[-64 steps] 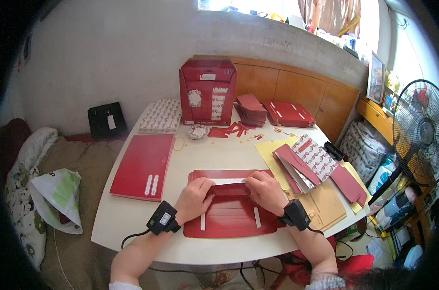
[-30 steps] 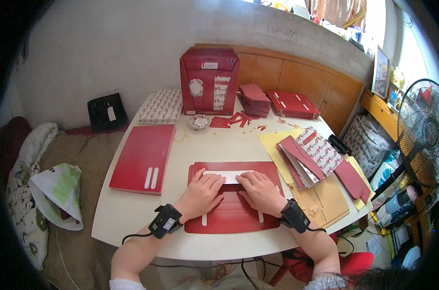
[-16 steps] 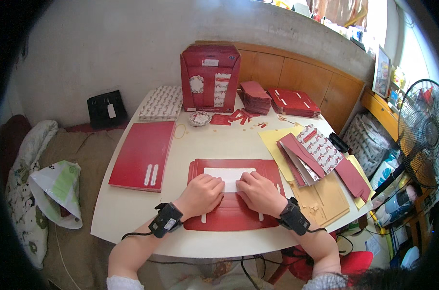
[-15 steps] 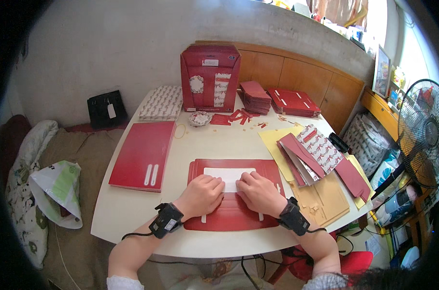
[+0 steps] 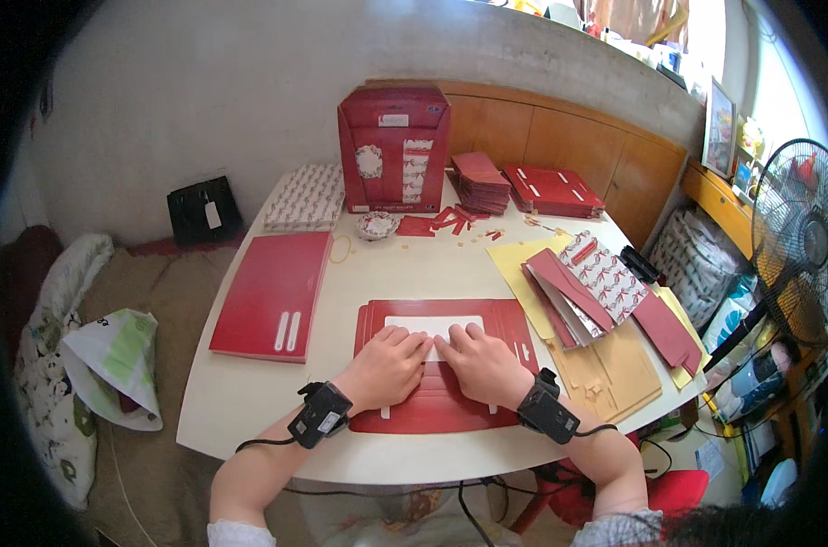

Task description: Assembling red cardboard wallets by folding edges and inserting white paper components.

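Note:
A flat red cardboard sheet (image 5: pixel 423 421) with crease lines and a white rectangular panel (image 5: pixel 450 323) lies at the table's near middle. My left hand (image 5: pixel 391 366) presses on the panel's left part, its fingers curled and held together. From the other side my right hand (image 5: pixel 480 366) bears down on the card, fingers bent likewise. Both thumbs and index fingers almost meet over the middle of the panel. The fingertips are partly hidden, along with whatever edge is pinched beneath them. White strips show on the card below the hands.
A red cardboard stack (image 5: pixel 272 294) lies left. Behind stand a tall red box (image 5: pixel 394 146), a patterned stack (image 5: pixel 304 198), a small bowl (image 5: pixel 376 225) and red card piles (image 5: pixel 553 190). Patterned folders (image 5: pixel 601 283) rest on yellow sheets at right. A fan (image 5: pixel 801 246) stands beyond.
My hands have slid closer together over the white panel, the right one moving left. The card stays in about the same place. The whole view has shifted slightly.

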Available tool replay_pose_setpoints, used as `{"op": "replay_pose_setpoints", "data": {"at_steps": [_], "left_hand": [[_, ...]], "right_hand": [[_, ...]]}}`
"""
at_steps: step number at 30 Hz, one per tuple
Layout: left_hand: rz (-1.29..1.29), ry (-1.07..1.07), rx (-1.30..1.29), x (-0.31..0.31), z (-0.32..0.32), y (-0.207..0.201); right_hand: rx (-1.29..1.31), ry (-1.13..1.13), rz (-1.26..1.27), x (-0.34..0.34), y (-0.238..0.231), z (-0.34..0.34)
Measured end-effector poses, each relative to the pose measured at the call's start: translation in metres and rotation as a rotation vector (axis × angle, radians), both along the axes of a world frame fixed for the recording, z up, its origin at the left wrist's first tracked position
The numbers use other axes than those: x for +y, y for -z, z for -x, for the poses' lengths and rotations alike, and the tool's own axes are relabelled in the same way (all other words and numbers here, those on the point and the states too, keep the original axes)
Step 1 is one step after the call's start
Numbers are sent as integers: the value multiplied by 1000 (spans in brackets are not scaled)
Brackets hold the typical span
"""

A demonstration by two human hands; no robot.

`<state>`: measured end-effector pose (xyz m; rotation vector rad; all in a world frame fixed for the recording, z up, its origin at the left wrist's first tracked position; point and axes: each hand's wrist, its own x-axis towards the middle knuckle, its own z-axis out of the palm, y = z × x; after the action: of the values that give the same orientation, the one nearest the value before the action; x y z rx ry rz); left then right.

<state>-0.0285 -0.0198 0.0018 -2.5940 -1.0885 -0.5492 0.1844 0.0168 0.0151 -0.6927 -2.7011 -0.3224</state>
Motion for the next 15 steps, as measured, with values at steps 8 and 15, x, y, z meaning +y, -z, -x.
{"op": "replay_pose_setpoints", "data": {"at_steps": [8, 15], "left_hand": [[55, -105, -61, -9, -9, -2], [-24, -163, 7, -14, -14, -7]], "right_hand": [[38, 62, 10, -2, 14, -4], [62, 204, -100, -12, 15, -3]]}}
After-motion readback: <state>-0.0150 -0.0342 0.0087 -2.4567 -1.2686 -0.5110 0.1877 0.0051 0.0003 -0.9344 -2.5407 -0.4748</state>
